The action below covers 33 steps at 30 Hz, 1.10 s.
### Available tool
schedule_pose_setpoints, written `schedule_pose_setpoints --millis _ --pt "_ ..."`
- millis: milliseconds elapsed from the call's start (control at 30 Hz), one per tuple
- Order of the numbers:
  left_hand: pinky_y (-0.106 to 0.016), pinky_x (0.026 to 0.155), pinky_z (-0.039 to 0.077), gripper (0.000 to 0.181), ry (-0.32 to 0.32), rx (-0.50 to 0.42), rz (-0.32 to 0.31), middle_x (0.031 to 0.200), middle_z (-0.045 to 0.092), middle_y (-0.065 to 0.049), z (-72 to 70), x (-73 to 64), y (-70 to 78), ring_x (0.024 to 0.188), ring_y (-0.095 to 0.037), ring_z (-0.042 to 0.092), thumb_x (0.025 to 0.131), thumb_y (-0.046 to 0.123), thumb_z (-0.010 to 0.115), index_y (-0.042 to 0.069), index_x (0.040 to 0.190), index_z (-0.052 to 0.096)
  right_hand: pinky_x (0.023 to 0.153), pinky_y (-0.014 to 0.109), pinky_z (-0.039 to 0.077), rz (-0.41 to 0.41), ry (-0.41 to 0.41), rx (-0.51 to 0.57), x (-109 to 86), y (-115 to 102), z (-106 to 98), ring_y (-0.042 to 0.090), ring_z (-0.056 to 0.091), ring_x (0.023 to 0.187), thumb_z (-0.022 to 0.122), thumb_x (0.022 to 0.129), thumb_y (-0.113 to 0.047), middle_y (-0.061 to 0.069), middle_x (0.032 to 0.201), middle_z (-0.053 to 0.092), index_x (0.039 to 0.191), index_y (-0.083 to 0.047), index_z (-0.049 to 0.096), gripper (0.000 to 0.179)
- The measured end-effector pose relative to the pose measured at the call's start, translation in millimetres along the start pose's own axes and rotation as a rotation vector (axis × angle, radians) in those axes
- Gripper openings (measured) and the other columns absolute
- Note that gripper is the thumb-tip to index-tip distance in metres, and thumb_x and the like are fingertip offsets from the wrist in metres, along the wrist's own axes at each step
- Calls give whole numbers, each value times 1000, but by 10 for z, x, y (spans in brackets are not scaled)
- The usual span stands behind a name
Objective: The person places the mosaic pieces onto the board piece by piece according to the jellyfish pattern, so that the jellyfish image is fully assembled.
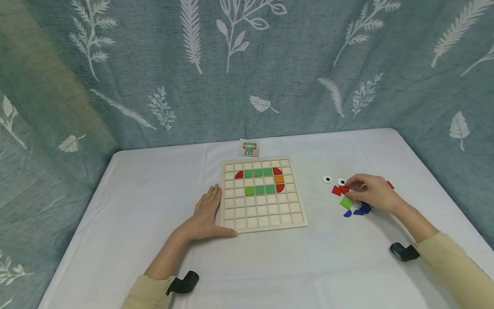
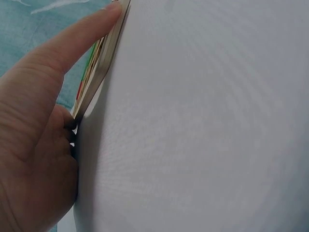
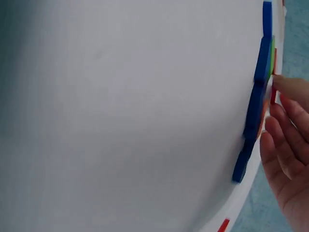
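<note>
A wooden grid board [image 1: 251, 212] lies on the table with green squares [image 1: 259, 172], red rounded corner pieces [image 1: 239, 174] and an orange square [image 1: 278, 179] in its cells. My left hand [image 1: 204, 216] rests spread at the board's lower left corner, fingers along the left edge and thumb [image 2: 87, 36] against the near edge. To the right, my right hand [image 1: 370, 191] pinches a red piece [image 1: 344, 189] between thumb and fingertips, low over the loose pieces. Around it lie another red piece [image 1: 336, 191], a light green square [image 1: 346, 202] and several blue pieces [image 3: 256, 106], partly hidden by the hand.
A small picture card [image 1: 249, 148] lies behind the board. Two round eye pieces [image 1: 326, 179] sit beyond the loose pieces, and a red piece [image 1: 390, 184] lies right of the hand. A white cloth [image 1: 154, 184] covers the table; a patterned curtain [image 1: 247, 111] hangs behind.
</note>
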<state>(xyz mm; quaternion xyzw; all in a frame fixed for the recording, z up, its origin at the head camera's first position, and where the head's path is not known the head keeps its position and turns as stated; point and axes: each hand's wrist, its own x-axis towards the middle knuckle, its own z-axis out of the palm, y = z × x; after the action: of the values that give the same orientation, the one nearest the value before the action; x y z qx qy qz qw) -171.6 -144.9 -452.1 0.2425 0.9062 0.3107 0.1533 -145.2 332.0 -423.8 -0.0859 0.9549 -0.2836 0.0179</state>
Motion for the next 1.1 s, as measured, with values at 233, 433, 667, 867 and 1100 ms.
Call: schedule_pose_setpoints --millis 233,433,667,867,1100 --pt "-52 117 -2 134 -10 17 -8 161 -6 -20 -35 -29 0 148 -32 -9 68 55 83 -6 153 -2 76 27 53 -53 25 104 192 -374 192 18 60 87 76 87 -20 1 96 67 106 -11 69 22" --pt "-52 117 -2 134 -18 25 -20 161 -7 -19 -45 -25 -4 148 -31 -11 69 56 82 -5 153 -2 77 29 53 -174 -31 222 476 -930 490 15 59 86 78 84 -17 -2 95 67 101 -11 69 20" --pt "-50 117 -2 134 -31 34 -18 161 -7 -19 -52 -20 1 148 -29 -11 69 56 82 -5 153 -3 72 28 53 -287 -105 251 761 -1412 862 10 59 77 80 83 -19 -6 87 66 93 -15 69 16" --pt "-49 117 -3 133 -43 31 -21 161 -7 -20 -67 -25 12 148 -29 -12 70 55 81 -5 153 -3 68 26 51 -383 -150 163 961 -1697 1111 8 58 75 79 84 -19 -8 84 65 88 -16 68 12" --pt "-50 117 -3 132 -39 25 -15 161 -7 -19 -70 -57 -6 148 -29 -12 71 55 81 -5 153 -3 72 25 50 -470 -176 19 1126 -1931 1265 12 60 83 76 87 -18 -3 91 68 92 -12 71 9"
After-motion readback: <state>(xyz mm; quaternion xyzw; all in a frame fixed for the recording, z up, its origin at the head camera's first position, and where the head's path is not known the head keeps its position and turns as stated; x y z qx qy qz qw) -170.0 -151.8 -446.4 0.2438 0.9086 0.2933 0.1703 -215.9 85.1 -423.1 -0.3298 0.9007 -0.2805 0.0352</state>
